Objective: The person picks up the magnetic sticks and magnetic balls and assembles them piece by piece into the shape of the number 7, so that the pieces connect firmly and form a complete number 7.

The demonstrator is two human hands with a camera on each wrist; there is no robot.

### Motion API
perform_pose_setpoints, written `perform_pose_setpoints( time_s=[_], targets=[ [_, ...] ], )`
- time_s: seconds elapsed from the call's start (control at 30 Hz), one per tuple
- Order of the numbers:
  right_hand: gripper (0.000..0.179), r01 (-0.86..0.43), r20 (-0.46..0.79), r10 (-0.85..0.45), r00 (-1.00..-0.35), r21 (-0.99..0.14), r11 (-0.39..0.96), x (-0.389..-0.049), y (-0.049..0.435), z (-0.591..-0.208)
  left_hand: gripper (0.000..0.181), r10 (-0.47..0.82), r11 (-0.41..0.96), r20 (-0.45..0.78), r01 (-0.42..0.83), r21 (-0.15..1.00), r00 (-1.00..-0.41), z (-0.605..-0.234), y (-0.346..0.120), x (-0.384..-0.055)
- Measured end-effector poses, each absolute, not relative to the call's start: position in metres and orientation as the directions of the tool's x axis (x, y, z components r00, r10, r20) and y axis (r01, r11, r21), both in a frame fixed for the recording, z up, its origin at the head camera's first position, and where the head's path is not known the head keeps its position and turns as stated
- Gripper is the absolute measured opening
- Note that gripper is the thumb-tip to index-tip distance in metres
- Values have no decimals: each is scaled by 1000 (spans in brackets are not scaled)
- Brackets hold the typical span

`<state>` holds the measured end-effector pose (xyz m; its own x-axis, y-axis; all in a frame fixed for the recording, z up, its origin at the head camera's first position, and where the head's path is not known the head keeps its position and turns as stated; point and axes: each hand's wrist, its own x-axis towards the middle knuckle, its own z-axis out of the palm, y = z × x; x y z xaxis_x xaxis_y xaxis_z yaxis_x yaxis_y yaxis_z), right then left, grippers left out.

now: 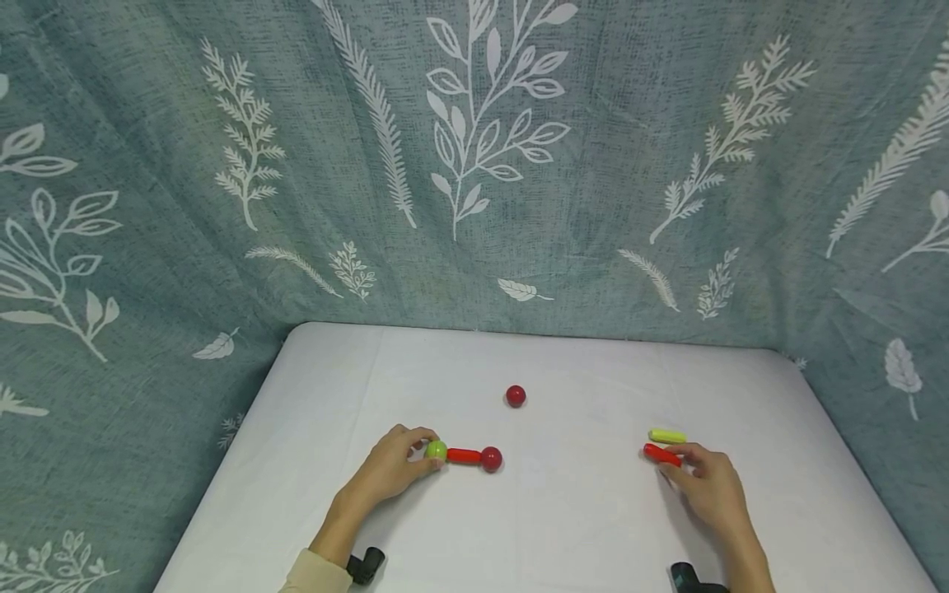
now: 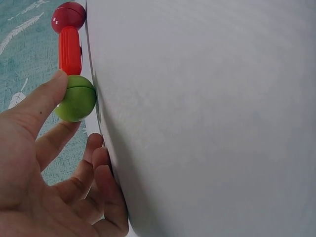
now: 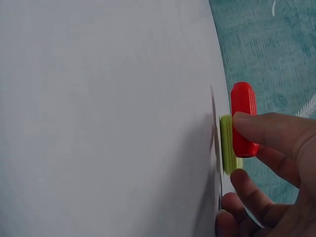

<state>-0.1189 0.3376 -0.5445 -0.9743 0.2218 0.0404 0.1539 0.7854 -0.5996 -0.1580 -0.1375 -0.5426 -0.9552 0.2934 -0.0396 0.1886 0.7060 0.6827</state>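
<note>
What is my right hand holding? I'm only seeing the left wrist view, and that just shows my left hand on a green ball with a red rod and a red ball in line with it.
Observer: The right hand pinches another red rod between thumb and finger.
Operator: Okay, is there anything near that one?
Observer: Yes, a yellow-green rod lies just beyond it on the white table.
Operator: Any loose balls that I'm missing?
Observer: One: a dark red ball sits on its own, farther from the person than either hand.
</note>
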Motion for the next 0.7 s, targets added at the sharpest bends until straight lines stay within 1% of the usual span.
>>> perform_pose_setpoints(
  time_s=[0.37, 0.57, 0.7],
  targets=[
    [24, 25, 84, 101, -991, -638, 770, -116, 304, -538, 35, 291, 707, -39, 187, 682, -956, -543, -137, -158],
    [25, -23, 84, 40, -996, -644, 765, -116, 287, -539, 35, 295, 705, -37, 191, 683, -955, -544, -137, -158],
    [25, -67, 106, 3, -994, -652, 755, -115, 275, -538, 34, 295, 703, -36, 191, 685, -955, -544, -137, -157]
  ],
)
